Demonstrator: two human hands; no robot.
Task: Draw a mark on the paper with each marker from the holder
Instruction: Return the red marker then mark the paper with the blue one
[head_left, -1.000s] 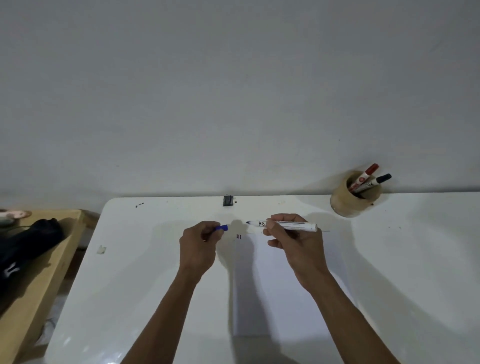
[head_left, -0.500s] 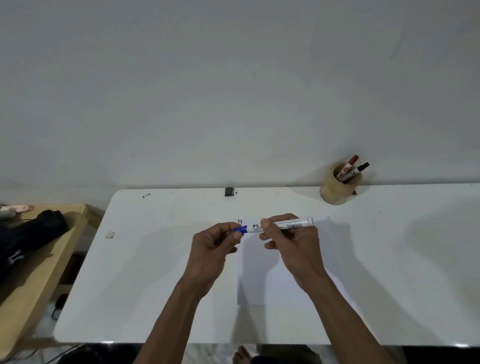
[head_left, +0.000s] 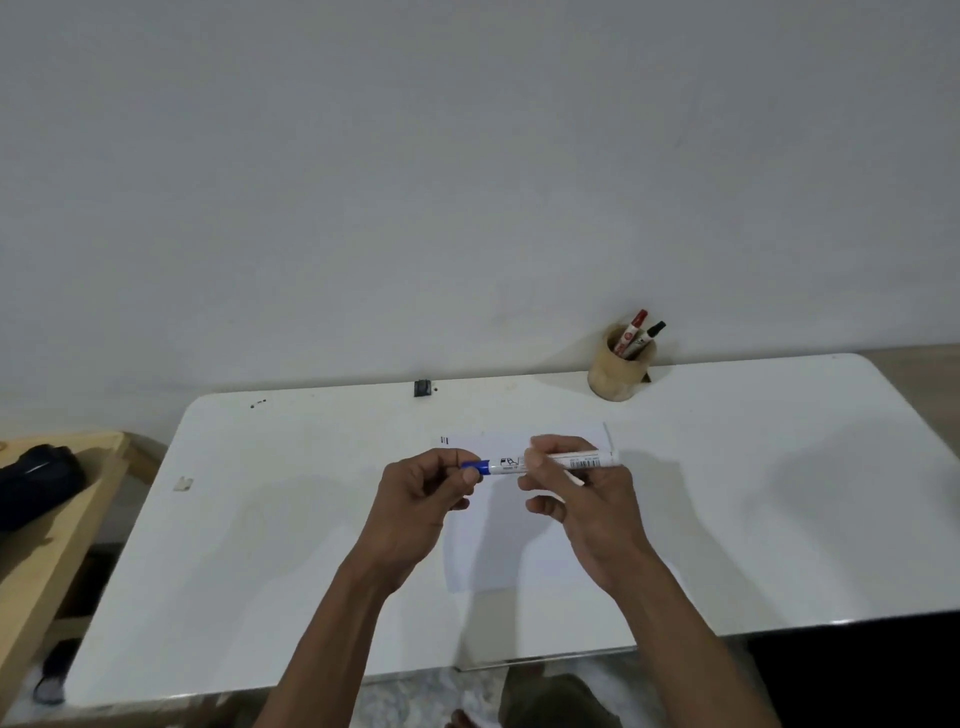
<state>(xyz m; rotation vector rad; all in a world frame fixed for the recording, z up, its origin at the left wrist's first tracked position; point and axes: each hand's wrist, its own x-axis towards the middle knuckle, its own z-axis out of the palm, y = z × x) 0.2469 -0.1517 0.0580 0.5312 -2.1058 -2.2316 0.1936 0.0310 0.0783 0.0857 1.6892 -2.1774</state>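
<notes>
A white marker (head_left: 561, 462) lies level above the paper (head_left: 501, 545), gripped around its barrel by my right hand (head_left: 576, 499). My left hand (head_left: 421, 499) pinches the blue cap (head_left: 475, 466), which sits on the marker's left end. The paper is a white sheet in the middle of the white table, with short dark marks (head_left: 444, 440) near its far left corner. A round wooden holder (head_left: 618, 371) stands at the table's back edge, to the right, with a red-capped marker (head_left: 631, 330) and a black-capped marker (head_left: 647, 338) sticking out.
The white table (head_left: 260, 545) runs up to a plain wall. A small dark clip (head_left: 422, 387) sits at its back edge, and a scrap of tape (head_left: 183, 484) lies at the left. A wooden bench (head_left: 57, 525) with a black object (head_left: 36, 483) stands to the left.
One second ago the blue cap was off, held apart in my left hand. The hands came together and the cap now sits on the marker's tip. The view has pulled back.
</notes>
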